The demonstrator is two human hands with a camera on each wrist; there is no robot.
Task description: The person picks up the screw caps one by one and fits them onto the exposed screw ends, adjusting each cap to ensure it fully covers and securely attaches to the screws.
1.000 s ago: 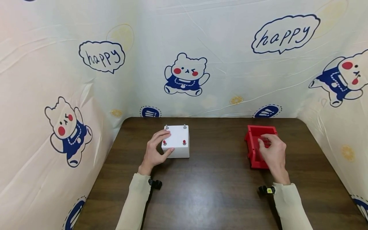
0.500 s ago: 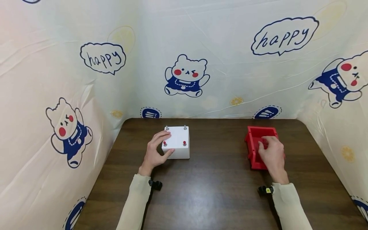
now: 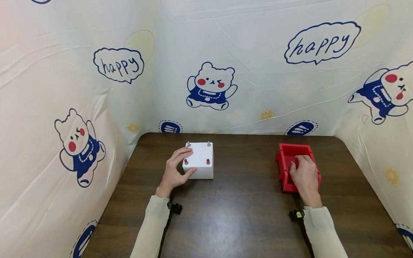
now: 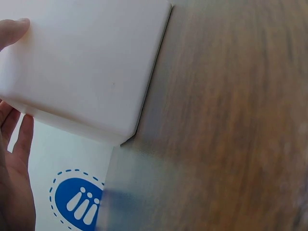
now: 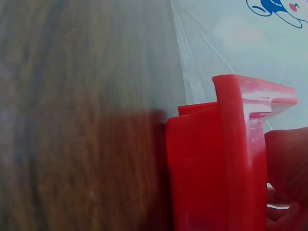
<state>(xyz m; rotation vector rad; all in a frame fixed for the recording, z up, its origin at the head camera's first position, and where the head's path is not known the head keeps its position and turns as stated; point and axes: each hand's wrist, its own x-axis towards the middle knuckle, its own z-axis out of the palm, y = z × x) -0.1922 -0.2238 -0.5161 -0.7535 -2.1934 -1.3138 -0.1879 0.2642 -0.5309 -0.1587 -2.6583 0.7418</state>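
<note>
A white box (image 3: 200, 153), with four small posts (image 3: 208, 162) on top, two red-tipped, sits level in the left hand's (image 3: 173, 173) grip; an open-topped red bin (image 3: 294, 147) stands beneath the right hand (image 3: 304, 177).

"How's the light in the head view?"
"Bright and even, with 1 soft, pale glare on the table (image 3: 226, 218) and dark shadows beside the sleeves (image 3: 145, 225)."
"And the 2 wrist views?"
"Dimmer, softer; the wood grain blurs, while the red bin (image 5: 197, 168) catches glossy highlights."
</note>
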